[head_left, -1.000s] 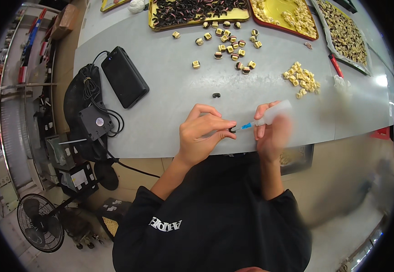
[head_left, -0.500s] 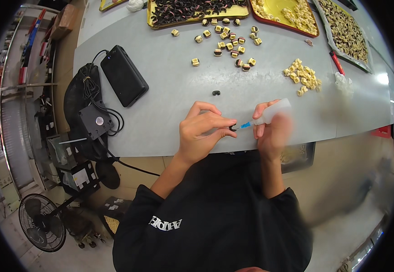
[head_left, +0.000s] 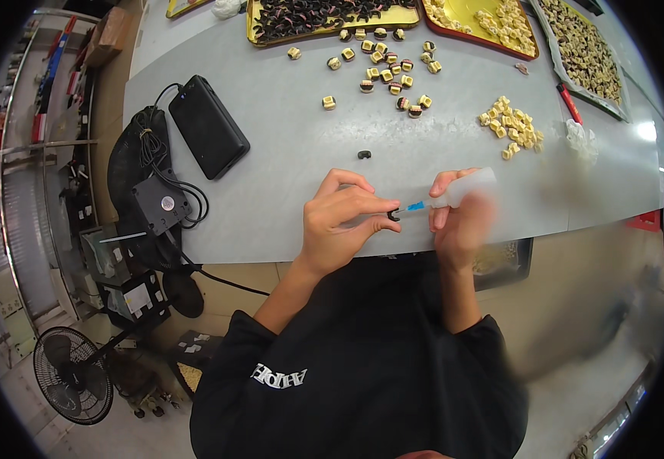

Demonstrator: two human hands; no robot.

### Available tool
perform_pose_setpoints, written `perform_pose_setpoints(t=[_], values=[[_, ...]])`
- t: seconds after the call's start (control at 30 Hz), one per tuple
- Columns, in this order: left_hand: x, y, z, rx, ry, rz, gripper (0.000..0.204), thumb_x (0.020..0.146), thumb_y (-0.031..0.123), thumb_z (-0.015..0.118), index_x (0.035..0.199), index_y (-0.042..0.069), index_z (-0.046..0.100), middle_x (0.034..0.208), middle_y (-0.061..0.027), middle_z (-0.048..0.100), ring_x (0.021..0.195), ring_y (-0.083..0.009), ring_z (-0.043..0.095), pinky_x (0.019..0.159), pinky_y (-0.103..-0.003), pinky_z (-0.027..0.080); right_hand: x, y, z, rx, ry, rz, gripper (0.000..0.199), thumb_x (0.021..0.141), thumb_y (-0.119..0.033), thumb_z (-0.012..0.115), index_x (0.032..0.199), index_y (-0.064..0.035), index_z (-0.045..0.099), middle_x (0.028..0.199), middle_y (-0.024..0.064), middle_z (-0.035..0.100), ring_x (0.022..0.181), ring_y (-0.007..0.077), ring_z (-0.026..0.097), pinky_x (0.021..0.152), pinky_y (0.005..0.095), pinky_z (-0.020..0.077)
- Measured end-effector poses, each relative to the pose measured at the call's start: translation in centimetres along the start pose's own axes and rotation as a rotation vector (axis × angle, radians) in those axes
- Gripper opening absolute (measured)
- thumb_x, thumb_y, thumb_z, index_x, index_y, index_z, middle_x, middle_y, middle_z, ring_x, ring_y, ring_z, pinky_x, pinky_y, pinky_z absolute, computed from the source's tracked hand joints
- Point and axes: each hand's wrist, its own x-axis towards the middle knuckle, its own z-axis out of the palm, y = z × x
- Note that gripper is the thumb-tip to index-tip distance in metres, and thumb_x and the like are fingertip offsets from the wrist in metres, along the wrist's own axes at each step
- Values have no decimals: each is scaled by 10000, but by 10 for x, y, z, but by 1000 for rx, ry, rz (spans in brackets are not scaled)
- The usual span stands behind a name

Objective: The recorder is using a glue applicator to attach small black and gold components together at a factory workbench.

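Observation:
Between thumb and fingertips, my left hand pinches a small dark curved piece. My right hand is wrapped round a translucent white squeeze bottle, tilted toward the left. Its blue needle tip is at the dark piece; whether they touch is too small to tell. Another small black curved piece lies alone on the table just beyond my hands. Farther off are several cream-and-dark joined pieces, scattered about. A pile of loose cream pieces sits to the right.
Along the far edge stand a yellow tray of dark pieces, a red-rimmed tray of cream pieces and a lined tray of mixed pieces. A red pen lies right; a black power bank and cables lie left on the grey table.
The bottle has tilted slightly, its needle tip shifting a little upward at the dark piece. Both hands otherwise keep nearly the same place and grip.

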Motion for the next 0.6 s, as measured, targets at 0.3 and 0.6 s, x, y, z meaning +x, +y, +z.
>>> perform_pose_setpoints(t=[0.3, 0.6], values=[[-2, 3, 2, -36, 16, -84, 411, 524, -13, 795, 918, 25, 685, 749, -14, 679, 854, -160, 506, 758, -283, 462, -1, 5, -1, -75, 7, -56, 287, 934, -300, 430, 1015, -25, 434, 831, 176, 556, 447, 66, 392, 399, 188, 348], [-1, 3, 0, -58, 9, -62, 422, 537, -49, 779, 943, 10, 681, 785, -42, 688, 908, -147, 512, 779, -287, 471, -2, 3, -3, 10, -43, -55, 282, 937, -303, 427, 1020, -33, 434, 834, 173, 554, 447, 62, 388, 398, 173, 333]])
